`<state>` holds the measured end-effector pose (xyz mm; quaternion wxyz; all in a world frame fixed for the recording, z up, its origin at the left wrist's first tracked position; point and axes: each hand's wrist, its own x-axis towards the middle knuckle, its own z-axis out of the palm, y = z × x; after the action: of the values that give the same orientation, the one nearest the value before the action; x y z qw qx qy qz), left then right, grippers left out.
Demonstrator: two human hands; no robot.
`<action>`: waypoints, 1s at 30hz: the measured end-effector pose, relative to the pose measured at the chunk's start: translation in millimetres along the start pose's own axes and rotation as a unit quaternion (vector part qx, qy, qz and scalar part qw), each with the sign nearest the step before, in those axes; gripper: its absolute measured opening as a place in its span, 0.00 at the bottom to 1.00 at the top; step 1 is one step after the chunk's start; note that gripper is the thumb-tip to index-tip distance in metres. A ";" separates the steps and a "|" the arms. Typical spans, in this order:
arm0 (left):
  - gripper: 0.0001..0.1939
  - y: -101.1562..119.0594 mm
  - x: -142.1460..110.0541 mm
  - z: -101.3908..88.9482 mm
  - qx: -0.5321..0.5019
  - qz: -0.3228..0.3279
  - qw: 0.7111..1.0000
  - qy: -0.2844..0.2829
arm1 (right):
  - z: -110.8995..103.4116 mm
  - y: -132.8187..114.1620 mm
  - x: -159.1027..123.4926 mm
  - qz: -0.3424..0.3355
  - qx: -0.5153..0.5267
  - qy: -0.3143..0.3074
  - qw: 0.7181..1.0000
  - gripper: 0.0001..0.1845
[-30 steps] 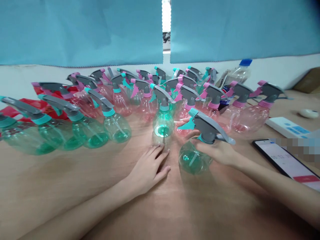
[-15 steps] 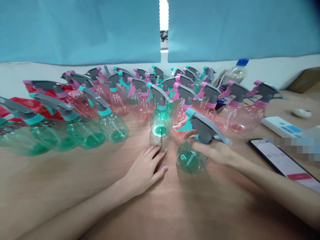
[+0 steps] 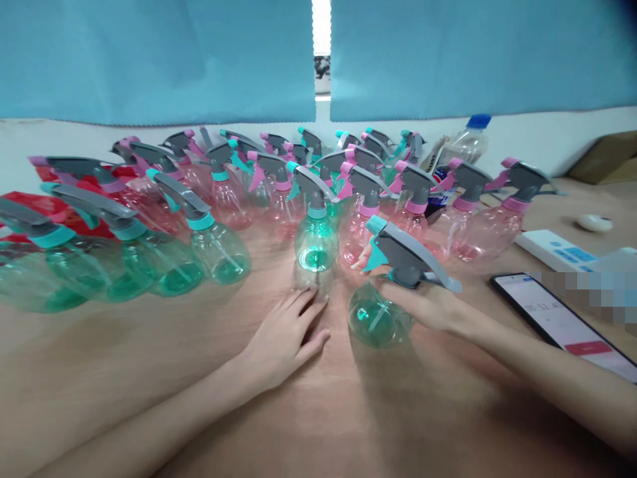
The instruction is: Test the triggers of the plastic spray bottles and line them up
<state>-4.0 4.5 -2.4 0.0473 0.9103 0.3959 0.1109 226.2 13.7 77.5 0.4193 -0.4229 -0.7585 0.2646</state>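
Note:
My right hand (image 3: 418, 299) is closed round the neck of a green spray bottle (image 3: 381, 322), which has a grey head and a turquoise trigger. The bottle is upright, low over or on the table; I cannot tell which. Most of the right fingers are hidden behind its neck. My left hand (image 3: 286, 335) lies flat on the wooden table (image 3: 223, 438), fingers stretched out and nothing in it. Just beyond its fingertips stands another green spray bottle (image 3: 316, 242) with a turquoise collar.
Green spray bottles (image 3: 221, 255) stand in a row at the left. Pink spray bottles (image 3: 485, 232) and more green ones crowd the back. At the right lie a phone (image 3: 557, 318), a white device (image 3: 557, 249) and a white mouse (image 3: 594, 223). A blue-capped bottle (image 3: 468, 146) stands behind.
The whole view has shifted slightly, so the bottles sit a little further left. My right hand keeps its grip on the green spray bottle, and my left hand stays flat.

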 end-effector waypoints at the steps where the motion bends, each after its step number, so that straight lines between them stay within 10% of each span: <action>1: 0.24 0.1 0.0 0.3 0.000 0.000 1.000 0.000 | 0.3 0.8 -0.2 0.003 0.030 0.005 1.000 0.07; 10: 0.24 -0.3 -0.9 -0.2 0.004 0.001 1.000 0.000 | 3.1 9.4 -2.0 0.016 0.098 -0.004 0.995 0.23; 30: 0.25 1.8 0.5 -1.0 0.006 -0.003 1.000 -0.007 | 2.0 9.3 -2.4 0.017 0.078 0.005 0.997 0.16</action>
<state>-2.7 3.6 -1.1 0.0452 0.9103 0.3987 0.1018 229.1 16.2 68.5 0.4502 -0.4030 -0.7260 0.3284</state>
